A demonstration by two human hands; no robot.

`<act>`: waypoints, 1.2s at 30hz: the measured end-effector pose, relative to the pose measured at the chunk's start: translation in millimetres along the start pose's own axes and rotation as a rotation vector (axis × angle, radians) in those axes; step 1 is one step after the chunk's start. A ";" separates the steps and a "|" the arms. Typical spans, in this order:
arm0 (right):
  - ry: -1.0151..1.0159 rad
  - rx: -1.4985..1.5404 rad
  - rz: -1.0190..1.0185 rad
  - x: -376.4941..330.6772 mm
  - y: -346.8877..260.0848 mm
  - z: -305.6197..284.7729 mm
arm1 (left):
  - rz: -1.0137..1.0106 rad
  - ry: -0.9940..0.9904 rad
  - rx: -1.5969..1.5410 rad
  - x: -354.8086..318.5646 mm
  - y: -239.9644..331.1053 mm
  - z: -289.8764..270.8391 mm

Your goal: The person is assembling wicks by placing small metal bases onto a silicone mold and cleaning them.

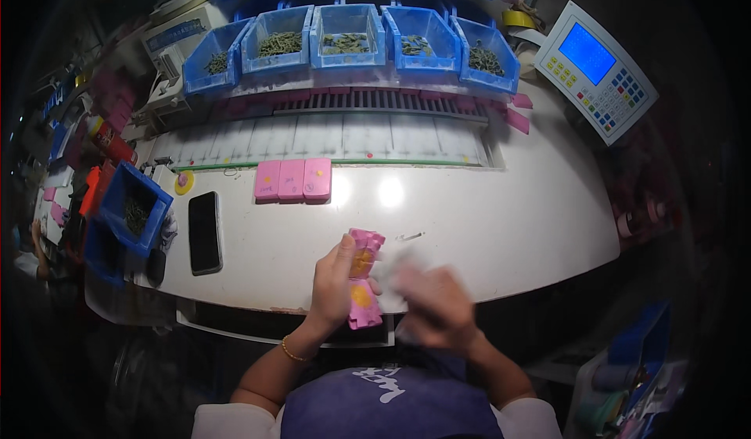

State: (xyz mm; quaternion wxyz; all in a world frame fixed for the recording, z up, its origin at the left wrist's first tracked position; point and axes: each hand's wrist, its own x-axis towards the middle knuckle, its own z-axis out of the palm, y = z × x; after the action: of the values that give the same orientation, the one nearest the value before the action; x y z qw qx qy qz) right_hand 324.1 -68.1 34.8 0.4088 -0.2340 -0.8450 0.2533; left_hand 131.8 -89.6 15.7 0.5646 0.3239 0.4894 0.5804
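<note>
My left hand [332,279] is closed on a pink mold [364,302] that lies spread in two halves, one above the other. Yellow areas show on the inner face of both halves. Just to the right of it is my right hand [438,306], smeared by motion. A pale blur [400,271] shows at its fingertips; whether the hand holds anything cannot be made out. Beyond the hands a small, thin, greyish piece [410,236] lies on the white table [485,204]. Farther back, three closed pink blocks [293,179] stand side by side.
A black phone [205,233] lies at the left, near a yellow tape roll [184,182]. Blue bins [348,36] with small greenish parts line the back above a slotted grey rack [383,103]. Another blue bin [137,208] sits far left. A control panel [598,71] stands back right.
</note>
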 end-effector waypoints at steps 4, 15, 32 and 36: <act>-0.468 0.348 0.171 -5.8 1.0 -17.6 | 0.115 -0.048 0.113 -6.1 -6.1 7.5; 0.079 -0.015 0.378 1.6 -2.1 -9.1 | 0.037 -0.082 0.054 -11.0 2.0 16.8; 0.088 0.195 0.352 3.9 20.7 0.0 | 0.474 -0.065 0.414 -14.3 -9.9 6.3; 0.090 -0.282 0.283 5.2 66.0 -7.1 | 0.138 0.076 0.684 -1.6 -0.8 -30.0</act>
State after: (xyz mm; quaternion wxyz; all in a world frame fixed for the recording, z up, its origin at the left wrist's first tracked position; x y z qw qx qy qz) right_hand 339.3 -13.0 0.7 0.3698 -0.4166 -0.8115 0.1766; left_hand 104.4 -97.3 5.9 0.3641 0.5048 0.6532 0.4312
